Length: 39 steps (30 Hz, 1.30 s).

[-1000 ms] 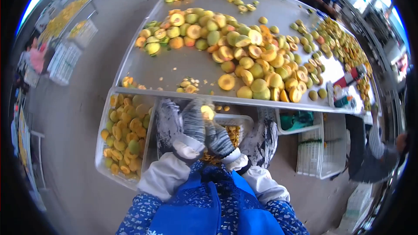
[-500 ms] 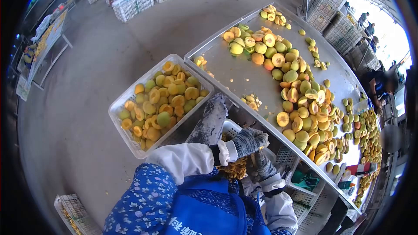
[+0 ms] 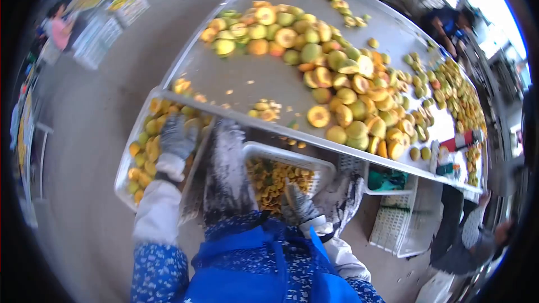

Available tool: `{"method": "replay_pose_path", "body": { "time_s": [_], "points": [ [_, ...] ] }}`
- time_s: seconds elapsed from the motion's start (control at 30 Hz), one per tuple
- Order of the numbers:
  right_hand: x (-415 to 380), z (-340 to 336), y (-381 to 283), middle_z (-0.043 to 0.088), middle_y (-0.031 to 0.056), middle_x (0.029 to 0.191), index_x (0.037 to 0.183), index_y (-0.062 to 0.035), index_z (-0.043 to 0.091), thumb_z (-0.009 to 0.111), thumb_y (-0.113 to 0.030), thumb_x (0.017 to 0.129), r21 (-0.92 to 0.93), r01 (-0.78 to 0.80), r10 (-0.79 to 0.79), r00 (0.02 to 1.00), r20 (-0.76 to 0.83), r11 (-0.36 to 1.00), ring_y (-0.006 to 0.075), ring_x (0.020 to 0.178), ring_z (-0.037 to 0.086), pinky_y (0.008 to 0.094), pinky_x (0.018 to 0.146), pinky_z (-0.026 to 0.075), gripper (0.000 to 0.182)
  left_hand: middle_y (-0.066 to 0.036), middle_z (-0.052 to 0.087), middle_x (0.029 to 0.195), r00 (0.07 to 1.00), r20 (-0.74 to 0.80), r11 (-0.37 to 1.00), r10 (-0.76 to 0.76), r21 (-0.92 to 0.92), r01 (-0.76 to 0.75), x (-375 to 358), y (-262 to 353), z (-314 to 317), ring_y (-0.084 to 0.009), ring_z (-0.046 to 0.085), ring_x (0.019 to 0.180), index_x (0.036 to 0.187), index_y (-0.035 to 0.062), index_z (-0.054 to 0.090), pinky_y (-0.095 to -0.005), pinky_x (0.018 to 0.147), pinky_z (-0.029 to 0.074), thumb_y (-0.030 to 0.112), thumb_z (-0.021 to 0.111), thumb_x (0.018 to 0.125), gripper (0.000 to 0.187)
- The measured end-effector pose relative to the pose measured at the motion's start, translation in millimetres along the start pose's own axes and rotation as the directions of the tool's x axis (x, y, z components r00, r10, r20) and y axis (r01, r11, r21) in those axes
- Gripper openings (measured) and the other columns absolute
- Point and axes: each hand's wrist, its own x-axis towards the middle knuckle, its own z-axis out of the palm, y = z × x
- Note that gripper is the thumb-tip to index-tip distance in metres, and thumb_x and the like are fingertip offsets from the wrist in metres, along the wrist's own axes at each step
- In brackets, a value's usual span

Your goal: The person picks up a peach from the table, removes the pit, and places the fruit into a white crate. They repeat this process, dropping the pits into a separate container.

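Note:
My left hand, in a grey glove, reaches over the fruit halves in the white crate at the left. Its fingers are stretched out and it holds nothing that I can see. Above the basket of small yellow-brown pieces, between my legs, is my right hand, also gloved. Its fingers look curled round something too small and blurred to name. Whole and halved yellow-green fruits lie heaped on the metal table in front.
The table's raised edge runs just beyond both hands. Small pits lie near it. Under the table at the right are more crates. People sit at the far left, far right and across the table.
My left hand has left my right hand and moved left to the fruit crate. My right hand has dropped lower over the basket. The view has turned and shifted to the right.

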Motion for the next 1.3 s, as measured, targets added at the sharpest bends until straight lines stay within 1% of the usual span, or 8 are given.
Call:
{"method": "replay_pose_path", "body": {
  "time_s": [0.17, 0.23, 0.3, 0.53, 0.67, 0.73, 0.8, 1.3],
  "points": [
    [2.5, -2.0, -27.6, 0.052, 0.0169, 0.066, 0.131, -0.0029, 0.026, 0.054, -0.002, 0.074, -0.379, 0.526, -0.597, 0.797, -0.092, 0.761, 0.0311, 0.057, 0.055, 0.0394, 0.049, 0.042, 0.064, -0.017, 0.052, 0.109, 0.961, -0.127, 0.803, 0.244, -0.529, -0.274, 104.4, 169.4, -87.8, -0.0322, 0.050, 0.101, 0.110, 0.0037, 0.051, -0.0395, 0.088, 0.039, 0.029, 0.057, 0.076, 0.043],
    [1.9, -3.6, -28.8, 0.057, 0.0144, 0.074, 0.127, -0.0006, 0.033, 0.053, -0.008, 0.080, -0.338, 0.483, -0.504, 0.863, 0.029, 0.808, 0.0250, 0.058, 0.057, 0.0353, 0.049, 0.044, 0.052, -0.017, 0.050, 0.114, 0.888, 0.028, 0.759, 0.459, -0.532, -0.375, 119.6, 229.7, -64.1, -0.0325, 0.050, 0.102, 0.116, 0.0067, 0.047, -0.0388, 0.089, 0.039, 0.030, 0.058, 0.075, 0.049],
    [1.0, -9.6, -59.5, 0.061, 0.0108, 0.085, 0.118, 0.0021, 0.044, 0.051, -0.020, 0.086, 0.400, -0.345, 0.301, 0.938, 0.170, 0.849, 0.0156, 0.066, 0.058, 0.0276, 0.055, 0.045, 0.039, -0.017, 0.047, 0.118, 0.791, 0.295, 0.805, 0.537, -0.458, -0.376, 129.4, 276.3, -26.8, -0.0319, 0.049, 0.104, 0.119, 0.0091, 0.044, -0.0378, 0.089, 0.039, 0.034, 0.058, 0.074, 0.054],
    [-6.5, -23.3, -65.9, 0.062, 0.0080, 0.090, 0.113, 0.0010, 0.051, 0.049, -0.029, 0.088, 0.807, -0.152, 0.256, 0.967, 0.002, 0.570, 0.0105, 0.074, 0.058, 0.0213, 0.062, 0.045, 0.039, -0.014, 0.055, 0.107, 0.716, 0.430, 0.779, 0.550, -0.572, -0.255, 123.1, 301.9, -13.3, -0.0316, 0.053, 0.096, 0.109, 0.0087, 0.051, -0.0371, 0.083, 0.042, 0.033, 0.061, 0.073, 0.045],
    [-10.1, -39.6, -86.0, 0.054, 0.0225, 0.101, 0.114, 0.0133, 0.042, 0.050, 0.000, 0.074, -0.095, 0.211, -0.228, 0.942, -0.246, 0.973, 0.0356, 0.090, 0.055, 0.0378, 0.079, 0.045, 0.042, -0.011, 0.059, 0.091, 0.931, 0.086, 0.210, 0.356, -0.978, 0.010, 99.5, 262.2, -18.7, -0.0252, 0.059, 0.081, 0.098, 0.0032, 0.054, -0.0330, 0.072, 0.048, 0.018, 0.063, 0.070, 0.033],
    [-2.6, -39.7, -99.6, 0.060, 0.0188, 0.091, 0.102, 0.0047, 0.054, 0.042, -0.018, 0.089, -0.058, 0.288, -0.288, 0.874, -0.391, 0.956, 0.0295, 0.087, 0.058, 0.0339, 0.077, 0.044, 0.029, -0.010, 0.058, 0.090, 0.722, 0.629, -0.229, 0.287, -0.687, 0.689, 83.2, 238.6, -43.8, -0.0236, 0.059, 0.076, 0.096, 0.0039, 0.055, -0.0338, 0.062, 0.051, 0.014, 0.064, 0.068, 0.031],
    [7.9, -36.0, -107.9, 0.060, 0.0202, 0.089, 0.102, 0.0045, 0.054, 0.042, -0.017, 0.088, -0.053, 0.328, -0.321, 0.856, -0.406, 0.943, 0.0337, 0.088, 0.057, 0.0346, 0.076, 0.045, 0.028, -0.012, 0.057, 0.085, 0.797, 0.586, -0.621, 0.143, -0.574, 0.534, 55.0, 238.0, -82.7, -0.0224, 0.059, 0.069, 0.097, 0.0050, 0.052, -0.0316, 0.052, 0.052, 0.014, 0.059, 0.076, 0.024],
    [29.1, 8.6, -123.2, 0.056, 0.0210, 0.079, 0.101, -0.0067, 0.051, 0.040, -0.030, 0.088, -0.399, 0.204, -0.361, 0.855, -0.371, 0.894, 0.0381, 0.062, 0.055, 0.0472, 0.052, 0.042, 0.029, -0.011, 0.055, 0.098, 0.879, 0.473, -0.423, 0.054, -0.787, 0.449, -27.1, 218.3, -47.6, -0.0180, 0.054, 0.087, 0.105, 0.0004, 0.048, -0.0288, 0.076, 0.046, 0.023, 0.043, 0.087, 0.029]
  ]
}}
